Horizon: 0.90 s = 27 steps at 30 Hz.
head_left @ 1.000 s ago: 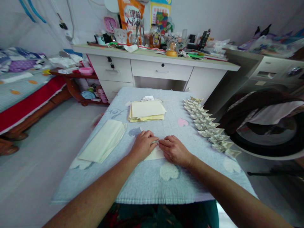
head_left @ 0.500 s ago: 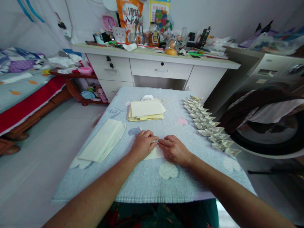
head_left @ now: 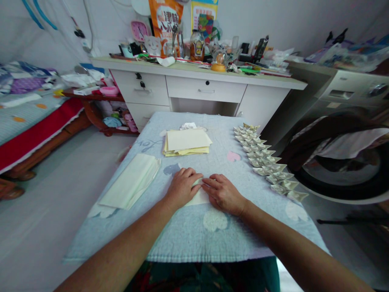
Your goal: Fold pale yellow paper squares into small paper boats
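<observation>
A pale sheet of paper [head_left: 199,197] lies on the cloth-covered table, mostly hidden beneath my hands. My left hand [head_left: 184,185] rests on its left side, fingers bent and thumb against the paper. From the right, my right hand [head_left: 223,192] grips the paper with its fingers held together, fingertips almost meeting the left thumb. Beyond them sits a stack of cream paper [head_left: 188,140]. To the left is a folded sheaf of pale paper [head_left: 132,180]. Folded paper boats [head_left: 267,160] stand nested in a row along the right side.
The tablecloth [head_left: 179,239] is light blue with printed shapes. Behind the table stands a white desk [head_left: 206,87] crowded with jars, bags and small items. A washing machine [head_left: 343,87] with laundry in its open door is at right. A bed [head_left: 39,121] is at left.
Both hands stay at the paper with barely any shift. The stack, the sheaf and the row of paper boats have not moved.
</observation>
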### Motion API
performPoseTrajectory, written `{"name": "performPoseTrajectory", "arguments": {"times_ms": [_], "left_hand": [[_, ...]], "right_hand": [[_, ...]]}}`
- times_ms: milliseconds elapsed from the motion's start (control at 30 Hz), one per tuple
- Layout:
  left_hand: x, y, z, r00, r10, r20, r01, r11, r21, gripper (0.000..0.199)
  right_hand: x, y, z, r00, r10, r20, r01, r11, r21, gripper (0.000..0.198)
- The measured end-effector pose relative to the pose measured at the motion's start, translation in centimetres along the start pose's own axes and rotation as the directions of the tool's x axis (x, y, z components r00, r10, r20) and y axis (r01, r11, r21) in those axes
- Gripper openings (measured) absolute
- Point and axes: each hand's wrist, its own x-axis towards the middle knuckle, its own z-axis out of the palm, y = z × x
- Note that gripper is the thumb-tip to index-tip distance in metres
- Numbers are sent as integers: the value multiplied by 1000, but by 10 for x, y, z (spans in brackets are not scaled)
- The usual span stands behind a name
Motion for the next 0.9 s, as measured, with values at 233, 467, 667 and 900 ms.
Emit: {"name": "performPoseTrajectory", "arguments": {"times_ms": [233, 467, 667, 900], "left_hand": [[0, 3, -2, 1000, 10, 13, -10, 1000, 23, 20], [-1, 3, -4, 999, 20, 32, -21, 998, 56, 22], [-1, 3, -5, 999, 21, 49, -25, 996, 88, 23], [-1, 3, -5, 998, 21, 58, -27, 995, 97, 24]], "right_hand": [[2, -2, -1, 1000, 16, 26, -16, 1000, 17, 37], [0, -7, -10, 997, 36, 67, -37, 999, 9, 36], [-16, -13, -18, 993, 73, 95, -76, 997, 32, 31], [-42, -19, -24, 987, 126, 97, -134, 988, 79, 33]]}}
